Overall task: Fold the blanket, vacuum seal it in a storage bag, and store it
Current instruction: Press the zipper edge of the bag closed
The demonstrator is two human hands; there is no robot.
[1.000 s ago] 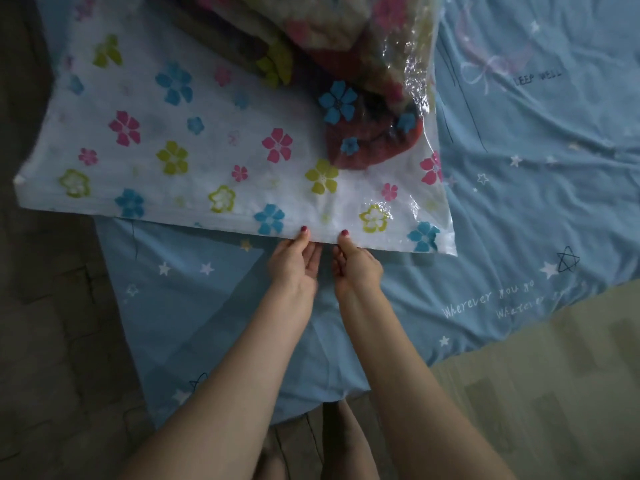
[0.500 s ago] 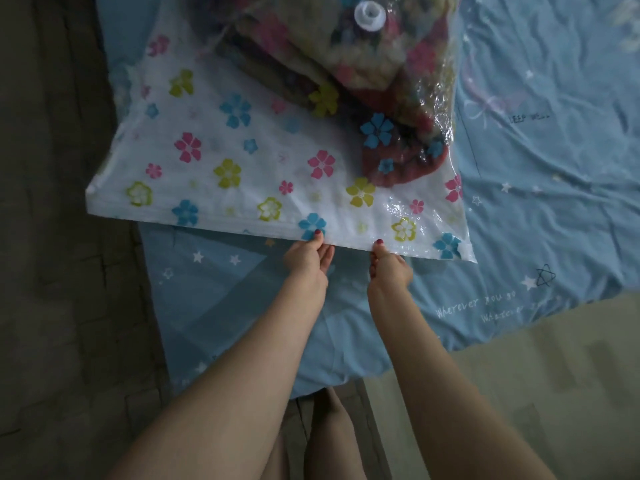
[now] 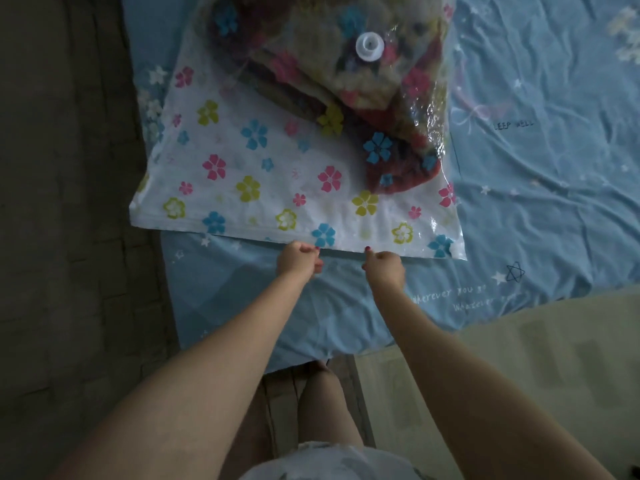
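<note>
A flower-printed storage bag (image 3: 263,174) lies on the blue bed sheet (image 3: 536,209). The folded multicoloured blanket (image 3: 349,88) fills its far part, under a round white valve (image 3: 370,46). The near part of the bag is flat. My left hand (image 3: 298,259) and my right hand (image 3: 386,266) both pinch the bag's near edge with curled fingers, a short gap between them.
The bed sheet with stars and printed words spreads to the right. Dark floor runs along the left side. A pale patterned floor area (image 3: 540,368) lies at the lower right. My legs stand at the bed's near corner.
My hands have slid apart along the bag's near edge, and their fingers have curled from flat into a pinch. The view has tilted so the valve shows.
</note>
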